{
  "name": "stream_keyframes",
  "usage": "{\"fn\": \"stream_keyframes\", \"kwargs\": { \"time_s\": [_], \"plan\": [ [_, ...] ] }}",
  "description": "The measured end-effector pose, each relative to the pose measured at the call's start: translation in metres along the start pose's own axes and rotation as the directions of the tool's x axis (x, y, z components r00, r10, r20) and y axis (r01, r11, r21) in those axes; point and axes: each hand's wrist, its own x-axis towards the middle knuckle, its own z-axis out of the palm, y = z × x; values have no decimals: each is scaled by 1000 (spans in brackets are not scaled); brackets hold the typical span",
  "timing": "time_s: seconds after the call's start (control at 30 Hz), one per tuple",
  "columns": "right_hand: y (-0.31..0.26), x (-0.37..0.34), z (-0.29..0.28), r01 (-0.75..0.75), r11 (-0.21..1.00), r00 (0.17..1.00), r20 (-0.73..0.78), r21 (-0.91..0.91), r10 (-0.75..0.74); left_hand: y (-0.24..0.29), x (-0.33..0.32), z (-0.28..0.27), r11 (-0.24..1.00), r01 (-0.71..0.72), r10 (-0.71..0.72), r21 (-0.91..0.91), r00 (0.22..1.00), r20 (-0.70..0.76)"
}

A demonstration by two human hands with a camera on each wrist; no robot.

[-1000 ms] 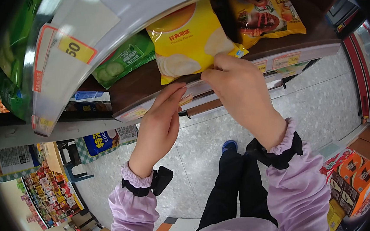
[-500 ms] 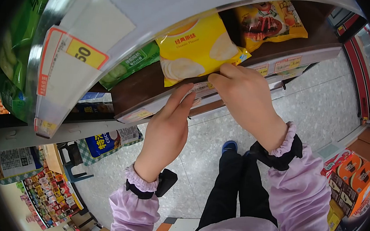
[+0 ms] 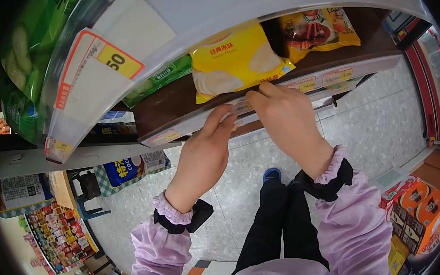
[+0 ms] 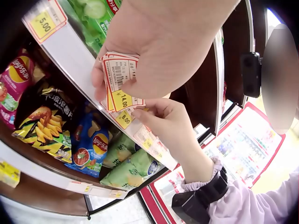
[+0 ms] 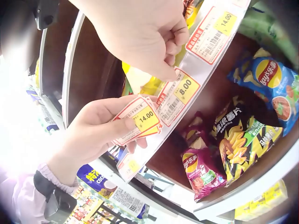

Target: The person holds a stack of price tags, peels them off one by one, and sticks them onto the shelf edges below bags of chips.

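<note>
My left hand point(image 3: 201, 159) pinches a small stack of price tags point(image 4: 120, 84) between thumb and fingers; the top tag reads 14.00 in both wrist views. It is held against the white shelf edge strip point(image 5: 201, 77). My right hand point(image 3: 292, 123) is at the same strip, its thumb and fingertips at the top corner of the 8.00 tag point(image 5: 180, 95), which lies at the strip; whether it grips the tag is hard to tell. Above the hands, on the brown shelf, lies a yellow chip bag point(image 3: 236, 61).
Green bags point(image 3: 157, 75) and another yellow bag point(image 3: 319, 31) share the shelf. A clear upper shelf edge with a large tag point(image 3: 98, 71) curves close at the left. On a lower shelf are several chip bags point(image 4: 88, 144). Orange boxes point(image 3: 421, 210) stand at the right.
Both hands have drawn closer together along the shelf strip, the left moving right. My right hand has come down from the yellow bag's lower edge to the strip. The view has shifted slightly.
</note>
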Motion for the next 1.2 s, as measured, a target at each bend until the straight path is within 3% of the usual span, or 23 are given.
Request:
{"fn": "stream_keyframes", "kwargs": {
  "time_s": [0.13,0.37,0.67,0.73,0.97,1.2],
  "plan": [
    [-2,0,-2,-46,999,997,58,-11,46,0,-2,2,1000,20,-20,18,1000,10],
    [-4,2,2,-39,998,999,4,43,39,1,-5,1,994,-1,1,109,1000,-4],
    [-4,2,3,-27,999,998,61,23,26,0,-11,7,981,-30,35,190,999,-24],
    [-4,0,2,-32,996,999,11,82,31,4,-11,3,982,-16,17,188,1000,-6],
    [-2,-11,4,11,1000,1000,-24,27,-11,-5,-15,9,970,-52,51,237,999,9],
    [-9,-23,-10,-118,988,993,-10,103,119,1,-16,-1,984,-16,14,176,1000,15]
  ]
}}
